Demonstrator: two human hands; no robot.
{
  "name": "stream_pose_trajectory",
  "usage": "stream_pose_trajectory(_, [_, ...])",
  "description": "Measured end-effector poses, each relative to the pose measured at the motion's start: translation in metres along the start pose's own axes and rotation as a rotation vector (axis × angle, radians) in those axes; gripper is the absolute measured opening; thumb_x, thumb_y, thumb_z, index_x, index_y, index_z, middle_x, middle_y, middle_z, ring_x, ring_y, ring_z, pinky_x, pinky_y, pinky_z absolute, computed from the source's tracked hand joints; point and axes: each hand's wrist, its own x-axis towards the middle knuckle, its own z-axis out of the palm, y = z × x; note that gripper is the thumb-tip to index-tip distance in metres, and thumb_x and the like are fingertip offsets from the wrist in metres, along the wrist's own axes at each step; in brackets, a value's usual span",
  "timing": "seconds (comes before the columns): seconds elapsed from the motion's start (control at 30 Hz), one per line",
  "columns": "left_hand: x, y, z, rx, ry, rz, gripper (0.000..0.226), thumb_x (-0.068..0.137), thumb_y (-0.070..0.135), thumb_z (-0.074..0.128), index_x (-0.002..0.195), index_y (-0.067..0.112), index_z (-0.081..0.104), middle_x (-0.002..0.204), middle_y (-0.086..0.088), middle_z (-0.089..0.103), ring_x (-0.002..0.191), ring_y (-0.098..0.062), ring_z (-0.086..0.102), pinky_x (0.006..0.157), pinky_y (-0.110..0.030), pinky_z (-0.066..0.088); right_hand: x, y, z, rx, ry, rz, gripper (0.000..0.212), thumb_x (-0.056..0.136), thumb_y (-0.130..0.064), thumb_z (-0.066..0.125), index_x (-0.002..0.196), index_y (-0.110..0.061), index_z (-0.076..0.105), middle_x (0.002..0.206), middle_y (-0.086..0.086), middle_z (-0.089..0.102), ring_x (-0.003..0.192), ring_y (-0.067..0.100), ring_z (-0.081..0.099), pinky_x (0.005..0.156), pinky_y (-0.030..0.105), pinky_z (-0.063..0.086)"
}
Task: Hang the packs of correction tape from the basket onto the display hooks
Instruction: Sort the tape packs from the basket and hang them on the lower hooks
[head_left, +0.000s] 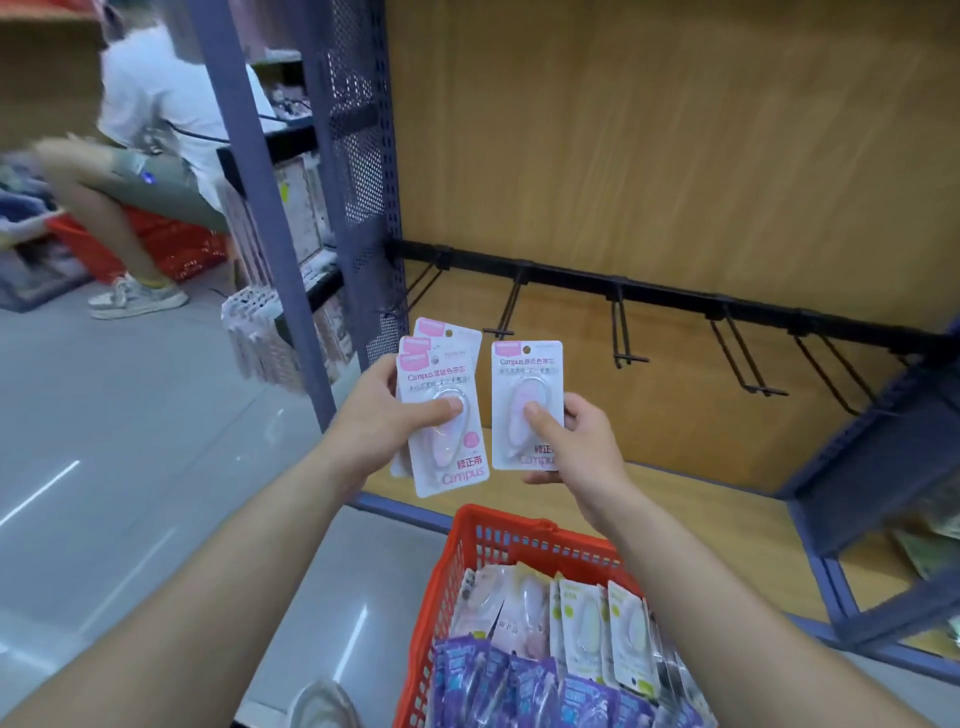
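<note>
head view: the left hand (384, 415) grips a fanned stack of pink correction tape packs (457, 467), thumb pressed on the front blister (at least three cards show). the right hand (576, 447) pinches a single pink pack (524, 374) upright, just beside the stack. both hover above the red basket (498, 535), which holds more packs (587, 623) in pink, green and purple. display hooks (621, 332) jut from a black rail (649, 293) beyond, touching neither.

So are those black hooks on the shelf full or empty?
Empty: all the display hooks in view stick out bare from the black rail; nothing hangs on them.
</note>
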Motion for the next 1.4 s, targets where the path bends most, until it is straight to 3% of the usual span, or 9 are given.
stream_pose_trajectory(0.2, [0.004,-0.012,-0.051,-0.038,0.111,-0.004,0.052,0.076,0.011,0.088,0.121,0.021,0.063,0.106,0.009,0.078,0.095,-0.008,0.074,0.079,-0.029,0.057,0.047,0.024,0.066,-0.029,-0.066,0.072,0.015,0.100,-0.017,0.061,0.114,-0.019,0.056,0.111,0.005,0.073,0.084,0.024,0.075,0.056,0.037,0.061])
stream_pose_trajectory(0.37, [0.001,-0.027,-0.085,-0.031,0.156,-0.045,0.045,0.081,0.014,0.083,0.121,0.019,0.064,0.103,0.006,0.079,0.087,-0.012,0.076,0.051,-0.025,0.052,0.091,0.024,0.114,-0.060,-0.122,0.040,0.015,0.100,-0.018,0.061,0.111,-0.025,0.054,0.115,0.005,0.072,0.092,0.027,0.075,0.056,0.034,0.061])
stream_pose_trajectory(0.53, [0.006,-0.039,-0.102,-0.024,0.173,-0.081,0.043,0.083,0.015,0.082,0.122,0.020,0.064,0.103,0.006,0.078,0.084,-0.013,0.077,0.060,-0.040,0.059,0.123,0.022,0.138,-0.070,-0.105,0.036,0.021,0.099,-0.019,0.061,0.119,-0.024,0.056,0.112,0.001,0.073,0.089,0.024,0.075,0.061,0.038,0.064])
stream_pose_trajectory(0.7, [0.014,-0.049,-0.105,-0.071,0.179,-0.106,0.041,0.083,0.013,0.082,0.120,0.019,0.066,0.101,0.006,0.079,0.083,-0.010,0.076,0.050,-0.021,0.054,0.136,0.030,0.145,-0.073,-0.101,0.046,0.020,0.099,-0.021,0.062,0.117,-0.028,0.058,0.110,-0.001,0.074,0.086,0.021,0.076,0.062,0.040,0.064])
stream_pose_trajectory(0.93, [0.022,-0.054,-0.107,-0.091,0.199,-0.114,0.043,0.082,0.014,0.084,0.120,0.021,0.066,0.104,0.007,0.078,0.085,-0.009,0.076,0.051,-0.019,0.054,0.150,0.036,0.156,-0.062,-0.009,0.043,0.018,0.099,-0.022,0.063,0.116,-0.026,0.057,0.111,0.001,0.072,0.086,0.020,0.074,0.061,0.038,0.064])
stream_pose_trajectory(1.0, [0.024,-0.054,-0.106,-0.089,0.198,-0.113,0.043,0.082,0.015,0.084,0.120,0.023,0.066,0.104,0.008,0.078,0.085,-0.008,0.076,0.053,-0.019,0.055,0.158,0.036,0.159,-0.114,0.038,0.089,0.032,0.098,-0.025,0.064,0.128,-0.022,0.054,0.122,0.003,0.067,0.098,0.023,0.071,0.068,0.041,0.065])
stream_pose_trajectory(1.13, [0.026,-0.056,-0.105,-0.105,0.204,-0.114,0.042,0.082,0.015,0.084,0.119,0.023,0.067,0.103,0.008,0.078,0.087,-0.008,0.076,0.056,-0.019,0.055,0.144,0.040,0.158,-0.440,0.130,0.033,0.062,0.095,-0.041,0.066,0.147,-0.017,0.044,0.145,0.003,0.053,0.130,0.025,0.053,0.105,0.045,0.049])
stream_pose_trajectory(1.27, [0.030,-0.057,-0.102,-0.121,0.235,-0.112,0.043,0.080,0.017,0.085,0.118,0.023,0.067,0.103,0.008,0.078,0.090,-0.010,0.075,0.069,-0.026,0.054,0.084,0.040,0.151,-0.109,-0.174,0.003,0.014,0.102,-0.026,0.059,0.112,-0.021,0.067,0.112,0.003,0.072,0.104,0.022,0.069,0.079,0.033,0.056])
stream_pose_trajectory(1.4, [0.030,-0.058,-0.094,-0.126,0.242,-0.117,0.046,0.078,0.016,0.086,0.119,0.022,0.066,0.104,0.006,0.078,0.091,-0.011,0.075,0.074,-0.028,0.055,0.048,0.045,0.156,0.007,-0.389,-0.004,0.013,0.098,-0.022,0.066,0.111,-0.021,0.067,0.108,0.005,0.073,0.101,0.028,0.072,0.083,0.043,0.060])
